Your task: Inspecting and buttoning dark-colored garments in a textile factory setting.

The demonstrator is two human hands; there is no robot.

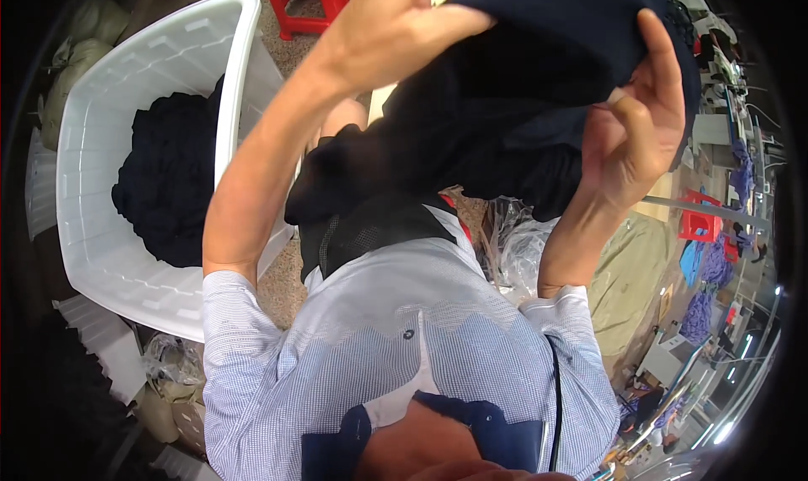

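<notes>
A dark navy garment (522, 136) is held up in front of me, its cloth spread between my two hands and its lower folds hanging over my lap. My left hand (400, 31) grips the upper edge at the left, with its fingertips partly hidden by the cloth. On the other side my right hand (644, 132) holds the edge, thumb bent against the fabric and one finger stretched up along it. A wide dark opening shows between the hands. Which kind of garment it is, I cannot tell.
To my left stands a large white plastic bin (80, 220) with a heap of dark cloth (168, 182) in it. A red stool (307, 1) is beyond it. Clear plastic wrapping (518, 241) and a khaki cloth (631, 283) lie at my right, with a red stool (699, 216) farther off.
</notes>
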